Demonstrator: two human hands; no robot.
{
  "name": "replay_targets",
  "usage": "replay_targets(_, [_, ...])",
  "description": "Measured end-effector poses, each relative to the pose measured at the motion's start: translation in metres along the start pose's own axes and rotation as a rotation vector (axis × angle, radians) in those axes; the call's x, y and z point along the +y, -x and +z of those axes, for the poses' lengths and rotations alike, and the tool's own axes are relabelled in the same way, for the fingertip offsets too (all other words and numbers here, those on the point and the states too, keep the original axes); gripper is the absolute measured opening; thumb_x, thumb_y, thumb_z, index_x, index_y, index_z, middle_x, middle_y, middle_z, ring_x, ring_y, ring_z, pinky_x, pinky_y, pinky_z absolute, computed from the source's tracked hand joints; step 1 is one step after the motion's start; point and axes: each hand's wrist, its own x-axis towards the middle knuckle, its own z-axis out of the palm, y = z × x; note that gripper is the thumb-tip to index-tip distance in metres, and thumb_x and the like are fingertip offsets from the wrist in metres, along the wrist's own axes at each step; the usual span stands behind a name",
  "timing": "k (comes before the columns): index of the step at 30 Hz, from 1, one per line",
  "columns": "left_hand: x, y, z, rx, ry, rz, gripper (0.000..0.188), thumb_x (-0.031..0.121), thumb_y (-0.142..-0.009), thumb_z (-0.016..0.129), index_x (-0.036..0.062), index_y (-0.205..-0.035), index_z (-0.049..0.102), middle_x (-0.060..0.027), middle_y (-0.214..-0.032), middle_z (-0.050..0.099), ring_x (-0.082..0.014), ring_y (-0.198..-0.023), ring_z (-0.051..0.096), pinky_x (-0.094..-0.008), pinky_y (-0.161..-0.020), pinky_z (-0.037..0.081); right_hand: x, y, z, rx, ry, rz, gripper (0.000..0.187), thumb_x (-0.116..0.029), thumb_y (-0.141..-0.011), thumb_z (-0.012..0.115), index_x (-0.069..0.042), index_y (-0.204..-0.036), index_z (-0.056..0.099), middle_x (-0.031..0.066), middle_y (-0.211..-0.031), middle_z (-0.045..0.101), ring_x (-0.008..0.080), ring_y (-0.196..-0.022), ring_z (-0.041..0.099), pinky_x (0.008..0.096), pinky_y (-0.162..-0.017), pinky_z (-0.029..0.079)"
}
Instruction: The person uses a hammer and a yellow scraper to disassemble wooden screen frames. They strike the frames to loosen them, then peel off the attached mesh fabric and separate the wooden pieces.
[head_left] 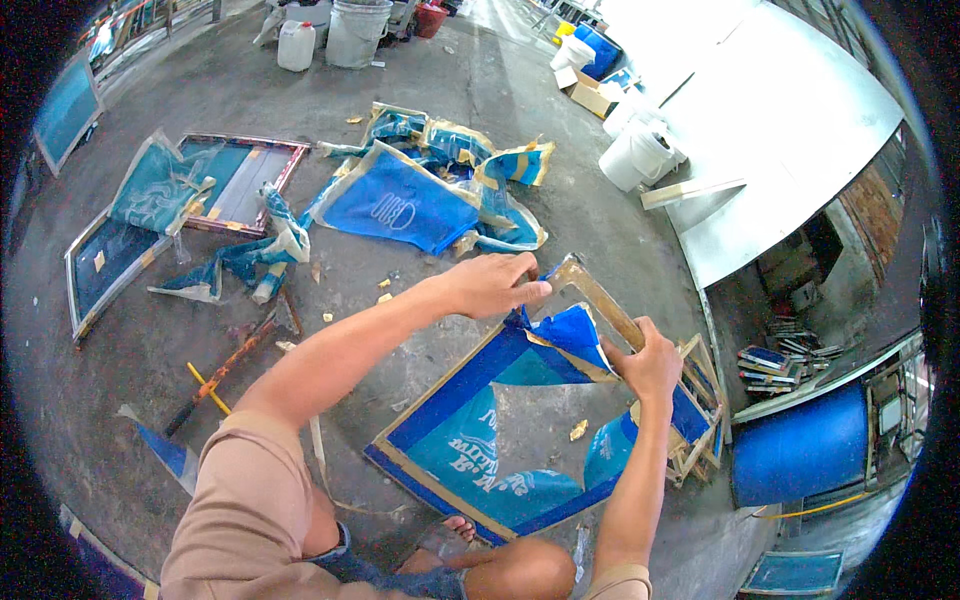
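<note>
Blue torn mesh [560, 345] on a square wooden frame [600, 300] is what our hands are working on. We sit low on the grey concrete floor [420, 300], with our knees at the bottom of the view and our toes poking out under the frame's near edge. The frame stands tilted on the floor right in front of us. Its mesh is ripped open in the middle, so we see the floor through the hole.

Our right hand [650, 360] is closed tight around the frame's bare wooden bar on the right side. Our left hand [495, 283] is just above and to the left of it, pinching a loose flap of the blue mesh near the frame's top corner. The two hands are apart, with the flap between them.

Just right of our right hand is a stack of more wooden frames [700, 400]. Left of our left arm lie a thin yellow stick [208, 388] and scraps. Farther away, past our left hand, is a pile of torn blue mesh sheets [430, 190]. Beyond that stand white plastic buckets [640, 155].
</note>
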Motion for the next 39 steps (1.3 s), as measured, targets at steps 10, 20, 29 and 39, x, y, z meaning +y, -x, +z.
replay_targets(10, [-0.014,-0.014,0.026,0.147,0.341,-0.029,0.033,0.029,-0.100,0.050,-0.0010,-0.089,0.058,-0.0188,-0.077,0.062,-0.0251,-0.073,0.061,-0.0443,-0.067,0.046,0.005,-0.006,-0.001,0.002,0.011,-0.039,0.064,-0.068,-0.069,0.076,-0.013,-0.101,0.065,0.0165,-0.082,0.070,0.0401,-0.081,0.069,0.0503,-0.069,0.053])
replay_targets(20, [-0.045,0.017,0.020,-0.105,0.391,-0.559,0.034,0.028,-0.094,0.054,-0.0017,-0.084,0.066,-0.0141,-0.075,0.065,-0.0282,-0.066,0.062,-0.0448,-0.061,0.049,0.002,-0.007,-0.004,0.035,-0.003,-0.047,0.061,-0.067,-0.071,0.075,-0.014,-0.101,0.067,0.0163,-0.082,0.071,0.0389,-0.080,0.070,0.0495,-0.068,0.053])
replay_targets(29, [-0.018,-0.002,0.004,0.100,-0.346,0.250,0.055,0.050,-0.105,0.036,0.0049,-0.129,0.055,-0.0209,-0.103,0.068,-0.0405,-0.098,0.066,-0.0507,-0.086,0.052,-0.001,-0.006,-0.007,0.010,0.010,-0.014,0.060,-0.064,-0.071,0.077,-0.013,-0.101,0.068,0.0179,-0.083,0.071,0.0388,-0.082,0.070,0.0485,-0.069,0.052])
replay_targets(39, [-0.034,0.019,0.008,-0.296,-0.202,0.189,0.035,0.037,-0.103,0.043,0.0140,-0.114,0.067,-0.0194,-0.090,0.070,-0.0389,-0.083,0.069,-0.0490,-0.074,0.055,0.003,-0.016,-0.003,-0.066,0.007,-0.011,0.061,-0.068,-0.074,0.072,-0.014,-0.100,0.067,0.0160,-0.086,0.073,0.0388,-0.086,0.071,0.0498,-0.072,0.054])
